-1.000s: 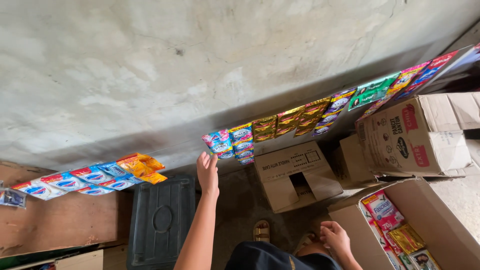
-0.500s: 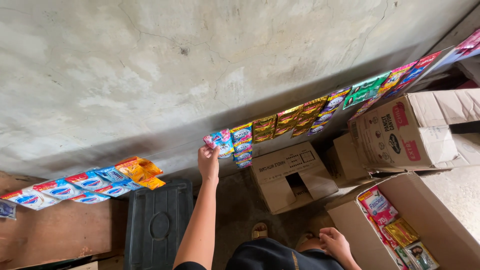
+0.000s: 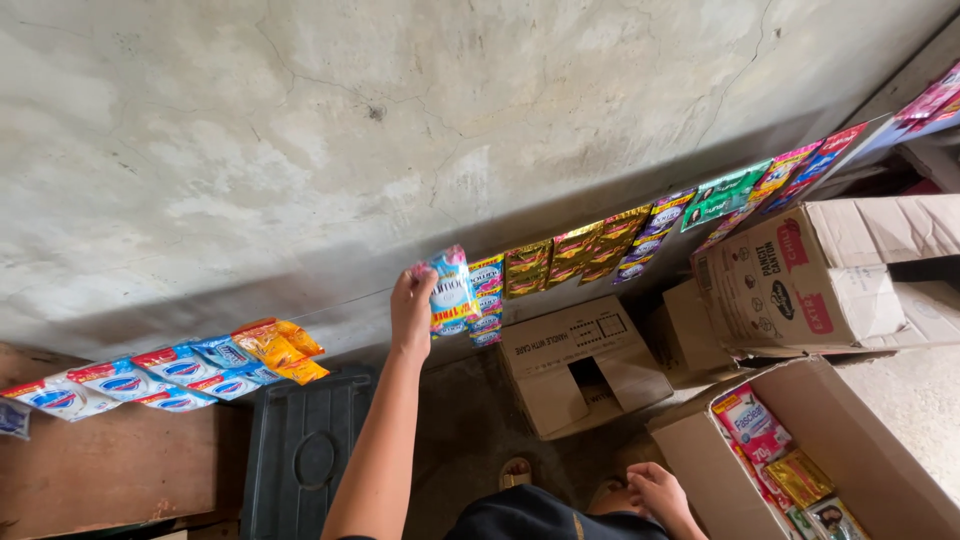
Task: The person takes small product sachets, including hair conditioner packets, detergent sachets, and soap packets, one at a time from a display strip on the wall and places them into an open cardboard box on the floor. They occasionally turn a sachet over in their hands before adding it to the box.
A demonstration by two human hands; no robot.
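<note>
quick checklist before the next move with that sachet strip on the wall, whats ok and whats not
1. Left hand grips the blue and pink sachet strip: ok, fingers closed on its edge.
2. Strip sits against the row of hanging sachets on the concrete wall: ok, it overlaps the row's end.
3. How the strip is fastened to the wall: cannot tell, no hook or line shows.
4. Right hand free: ok, low by the knee, nothing in it.
5. Open carton of packets within the right hand's reach: ok, just beside it.
6. Gap between this strip and the orange sachets on the left: not ok, unfilled.
</note>
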